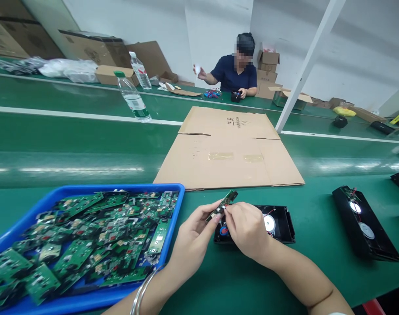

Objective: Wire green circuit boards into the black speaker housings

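My left hand (pixel 194 240) grips a small green circuit board (pixel 228 200) between thumb and fingers, holding it tilted in the air. My right hand (pixel 247 227) is closed in a pinch at the board's edge, beside a small white part. What sits between those fingertips is too small to make out. Beneath and behind my right hand lies an open black speaker housing (pixel 286 225), partly hidden, with a round silvery speaker (pixel 269 223), thin wires and a blue-and-red part (pixel 223 230) in it.
At left, a blue tray (pixel 120 188) holds many loose circuit boards. Another black housing (pixel 366 227) stands at right. Flattened cardboard (pixel 232 170) lies ahead; water bottles (pixel 133 100) stand beyond. Across the bench, a co-worker (pixel 237 72) holds a white object and touches a black part.
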A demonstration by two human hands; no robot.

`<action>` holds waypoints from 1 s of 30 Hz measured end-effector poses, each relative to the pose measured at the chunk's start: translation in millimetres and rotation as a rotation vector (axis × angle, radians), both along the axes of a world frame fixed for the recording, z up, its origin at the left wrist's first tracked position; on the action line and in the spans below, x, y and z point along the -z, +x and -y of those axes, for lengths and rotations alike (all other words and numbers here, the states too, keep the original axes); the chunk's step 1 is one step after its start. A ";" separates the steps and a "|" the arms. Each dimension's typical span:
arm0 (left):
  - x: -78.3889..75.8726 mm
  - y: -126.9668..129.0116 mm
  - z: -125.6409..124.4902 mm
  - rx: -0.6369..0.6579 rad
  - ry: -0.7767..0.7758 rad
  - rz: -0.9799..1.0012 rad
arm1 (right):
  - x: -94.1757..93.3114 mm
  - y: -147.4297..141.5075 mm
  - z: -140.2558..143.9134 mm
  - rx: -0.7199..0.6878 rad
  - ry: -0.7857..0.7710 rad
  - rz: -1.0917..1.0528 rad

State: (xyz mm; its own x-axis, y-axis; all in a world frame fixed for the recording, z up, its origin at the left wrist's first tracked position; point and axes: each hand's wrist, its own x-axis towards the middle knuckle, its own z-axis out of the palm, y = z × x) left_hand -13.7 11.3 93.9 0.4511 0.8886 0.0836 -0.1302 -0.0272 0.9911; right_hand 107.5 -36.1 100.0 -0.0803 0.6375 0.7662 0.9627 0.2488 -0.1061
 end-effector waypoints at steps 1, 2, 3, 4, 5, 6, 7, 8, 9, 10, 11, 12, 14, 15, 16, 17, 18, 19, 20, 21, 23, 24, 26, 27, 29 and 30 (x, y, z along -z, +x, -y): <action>-0.7 -0.8 -1.8 -0.002 -0.011 0.006 | -1.6 0.6 0.4 -0.007 -0.003 -0.017; -1.5 -1.7 -3.7 -0.010 -0.019 0.014 | -3.1 1.2 0.7 -0.011 -0.003 -0.033; -2.4 -2.5 -5.5 -0.022 -0.026 0.021 | -4.2 1.8 0.9 -0.012 0.000 -0.046; -3.2 -3.2 -6.8 -0.031 -0.030 0.022 | -4.9 2.3 0.9 -0.011 0.003 -0.056; -4.1 -3.8 -7.6 -0.036 -0.030 0.018 | -5.2 2.7 0.9 -0.009 0.005 -0.061; -5.0 -4.1 -7.8 -0.034 -0.025 0.009 | -5.1 3.0 0.7 -0.009 0.005 -0.061; -6.1 -4.1 -7.4 -0.030 -0.015 -0.004 | -4.8 3.4 0.5 -0.009 0.003 -0.056; -7.3 -4.0 -6.5 -0.025 -0.001 -0.018 | -4.3 3.6 0.4 -0.007 -0.001 -0.047; -8.6 -3.7 -5.1 -0.021 0.015 -0.031 | -3.7 3.9 0.3 -0.004 -0.010 -0.033; -9.9 -3.3 -3.5 -0.018 0.034 -0.042 | -3.1 4.1 0.4 0.000 -0.023 -0.016; -11.1 -3.0 -1.8 -0.016 0.053 -0.053 | -2.6 4.2 0.5 0.008 -0.038 0.003; -11.9 -2.8 -0.1 -0.017 0.073 -0.061 | -2.0 4.3 0.7 0.022 -0.053 0.021; -12.6 -2.8 3.0 -0.014 0.113 -0.075 | -1.3 4.2 1.1 0.049 -0.075 0.046; -12.4 -3.1 4.1 -0.013 0.134 -0.080 | -1.1 4.0 1.3 0.058 -0.080 0.052; -12.1 -3.4 4.9 -0.014 0.154 -0.084 | -1.2 3.8 1.3 0.065 -0.079 0.053; -11.8 -3.8 5.4 -0.018 0.171 -0.091 | -1.5 3.4 1.3 0.067 -0.075 0.051; -11.7 -4.1 5.6 -0.027 0.181 -0.101 | -2.1 3.0 1.3 0.064 -0.070 0.045; -11.9 -4.3 5.4 -0.046 0.185 -0.109 | -2.8 2.5 1.2 0.060 -0.061 0.036; -12.4 -4.4 5.2 -0.072 0.184 -0.113 | -3.7 2.0 1.2 0.056 -0.050 0.025; -13.2 -4.4 4.8 -0.089 0.179 -0.116 | -4.6 1.5 1.3 0.052 -0.040 0.010; -15.1 -4.0 4.4 -0.096 0.172 -0.120 | -6.0 0.8 1.5 0.040 -0.022 -0.016; -16.0 -3.8 4.4 -0.091 0.171 -0.122 | -6.4 0.6 1.8 0.036 -0.015 -0.022; -17.3 -3.4 4.9 -0.072 0.164 -0.137 | -6.8 0.7 2.4 0.028 -0.014 -0.018; -17.5 -3.4 5.4 -0.069 0.159 -0.145 | -6.8 1.0 2.7 0.027 -0.015 -0.011; -17.1 -3.5 6.3 -0.072 0.152 -0.150 | -6.8 1.8 3.3 0.028 -0.022 0.009; -16.5 -3.6 6.6 -0.070 0.148 -0.149 | -6.7 2.2 3.5 0.030 -0.028 0.021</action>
State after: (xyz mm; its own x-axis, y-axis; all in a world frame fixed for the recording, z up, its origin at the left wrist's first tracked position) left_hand -17.3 4.7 110.4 0.4062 0.9009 0.1529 0.0247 -0.1781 0.9837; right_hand 109.7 -39.7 106.7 -0.0763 0.6612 0.7463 0.9718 0.2169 -0.0928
